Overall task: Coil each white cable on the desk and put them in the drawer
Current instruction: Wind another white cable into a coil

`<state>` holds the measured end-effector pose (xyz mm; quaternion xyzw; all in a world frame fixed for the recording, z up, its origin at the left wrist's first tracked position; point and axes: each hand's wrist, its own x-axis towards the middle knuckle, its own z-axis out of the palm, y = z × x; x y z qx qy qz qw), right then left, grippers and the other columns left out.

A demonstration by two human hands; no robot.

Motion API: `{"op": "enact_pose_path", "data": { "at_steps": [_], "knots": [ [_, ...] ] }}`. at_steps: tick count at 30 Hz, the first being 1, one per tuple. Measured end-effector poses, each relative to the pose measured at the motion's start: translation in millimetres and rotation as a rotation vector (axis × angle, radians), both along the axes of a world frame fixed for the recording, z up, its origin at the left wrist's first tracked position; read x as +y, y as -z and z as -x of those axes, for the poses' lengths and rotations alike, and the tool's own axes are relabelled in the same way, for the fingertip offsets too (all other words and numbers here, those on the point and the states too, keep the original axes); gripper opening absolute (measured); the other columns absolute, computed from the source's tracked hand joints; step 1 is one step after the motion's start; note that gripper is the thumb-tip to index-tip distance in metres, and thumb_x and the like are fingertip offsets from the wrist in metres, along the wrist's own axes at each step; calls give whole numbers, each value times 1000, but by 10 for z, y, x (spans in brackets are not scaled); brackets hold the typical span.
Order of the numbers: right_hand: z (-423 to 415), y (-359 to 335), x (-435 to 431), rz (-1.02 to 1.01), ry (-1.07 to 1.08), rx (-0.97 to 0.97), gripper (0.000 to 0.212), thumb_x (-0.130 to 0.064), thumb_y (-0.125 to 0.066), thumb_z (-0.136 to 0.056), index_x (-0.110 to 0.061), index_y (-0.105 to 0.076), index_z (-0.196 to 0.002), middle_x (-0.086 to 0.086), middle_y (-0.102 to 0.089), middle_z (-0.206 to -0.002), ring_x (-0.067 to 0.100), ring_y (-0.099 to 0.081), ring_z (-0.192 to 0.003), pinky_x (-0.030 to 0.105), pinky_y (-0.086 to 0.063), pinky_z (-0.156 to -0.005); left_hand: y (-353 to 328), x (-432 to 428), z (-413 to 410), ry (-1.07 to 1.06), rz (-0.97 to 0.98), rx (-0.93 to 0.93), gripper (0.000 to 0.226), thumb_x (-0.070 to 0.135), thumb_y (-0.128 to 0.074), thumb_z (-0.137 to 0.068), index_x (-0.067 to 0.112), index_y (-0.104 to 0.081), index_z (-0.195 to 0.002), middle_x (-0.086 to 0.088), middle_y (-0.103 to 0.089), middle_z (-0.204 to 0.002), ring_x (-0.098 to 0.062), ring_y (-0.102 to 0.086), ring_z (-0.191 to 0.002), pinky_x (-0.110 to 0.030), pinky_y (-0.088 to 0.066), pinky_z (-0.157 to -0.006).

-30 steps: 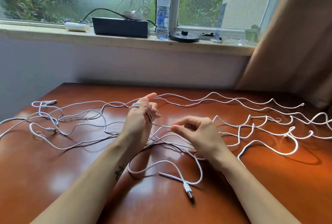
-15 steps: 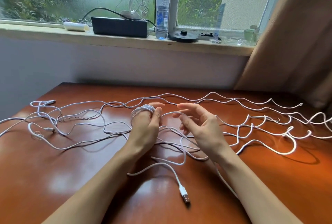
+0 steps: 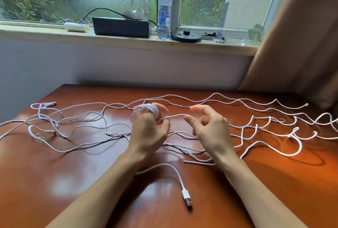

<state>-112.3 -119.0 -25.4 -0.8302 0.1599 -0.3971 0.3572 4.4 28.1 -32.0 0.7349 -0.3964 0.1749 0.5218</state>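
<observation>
The left hand (image 3: 148,131) sits at the middle of the frame, just above the tabletop (image 3: 73,182), its back to the camera. Its fingers (image 3: 161,110) are curled and carry a coil (image 3: 146,110) of white cable wound several times round them. 1 strand (image 3: 173,116) leaves the coil beside the left thumb and runs straight to the right, reaching the thumb tip of the right hand (image 3: 210,129). The right hand hangs just beside the left, with forefinger and thumb apart and the other fingers loosely bent. Whether it grips the strand cannot be told, since the line passes behind the thumb.

Below the wrists, at lower centre, a free end of cable curves down to a USB plug (image 3: 187,199) lying flat on the wood. More loose cables (image 3: 256,118) sprawl in wavy lines across the tabletop from the left edge of the frame to the right edge, crossing one another.

On the windowsill (image 3: 36,34) at the top stand a white roll (image 3: 75,26), a black box (image 3: 121,26), a water bottle (image 3: 164,12) and a black disc (image 3: 186,35). A brown curtain (image 3: 301,35) fills the upper right.
</observation>
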Motion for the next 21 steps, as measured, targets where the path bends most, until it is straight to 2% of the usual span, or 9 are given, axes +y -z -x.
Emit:
{"op": "enact_pose_path", "data": {
  "at_steps": [3,4,6,8,11,14,16,21],
  "knots": [
    [0,6,-2,65,-17,9,16,-45,-75,-88,-32,-72,-97,-6,-63,-61,9,-58,-58,27,-47,-59,15,22,-18,-119,-78,-44,13,19,-73,-82,25,-62,-84,16,-44,-56,-2,-47,-53,-27,-40,-60],
    [-1,4,6,68,-55,7,13,-42,-75,-89,-30,-73,-95,-8,-65,-64,7,-58,-59,23,-45,-60,16,26,-11,-156,-114,-53,13,27,-73,-84,25,-61,-82,14,-44,-55,-8,-47,-54,-30,-42,-61],
    [-5,2,33,27,-171,-1,9,-33,-74,-92,-26,-74,-97,-12,-71,-76,2,-63,-68,19,-48,-67,20,37,2,-215,-180,-70,22,43,-69,-86,27,-57,-78,12,-46,-57,-20,-53,-62,-36,-46,-67],
    [-9,9,56,-7,-260,-7,7,-27,-71,-95,-24,-73,-101,-11,-71,-78,3,-63,-69,24,-51,-68,16,47,-2,-250,-225,-69,33,53,-57,-87,24,-55,-72,9,-52,-61,-26,-60,-73,-39,-48,-73],
    [-18,26,45,33,-271,5,7,-26,-69,-96,-27,-72,-103,1,-59,-65,18,-51,-60,33,-45,-58,22,62,-33,-260,-246,-49,48,55,-45,-88,14,-52,-63,3,-55,-60,-32,-59,-75,-39,-45,-71],
    [-27,39,10,67,-255,22,11,-24,-70,-95,-29,-72,-105,-8,-55,-61,8,-49,-57,22,-40,-59,8,77,-22,-239,-260,-43,52,53,-43,-88,11,-42,-56,1,-47,-57,-32,-49,-70,-38,-32,-63],
    [-34,47,0,74,-248,38,13,-24,-71,-95,-29,-72,-107,-12,-55,-60,8,-51,-57,19,-40,-60,-1,81,-3,-212,-264,-17,51,51,-41,-87,11,-42,-55,1,-46,-58,-27,-45,-70,-38,-26,-62],
    [-34,68,4,79,-286,105,12,-29,-67,-98,-28,-71,-109,-9,-67,-68,9,-59,-59,30,-52,-63,27,81,-53,-74,-214,143,51,47,-37,-84,6,-48,-55,-2,-49,-55,-24,-51,-68,-41,-33,-59]
  ]
}}
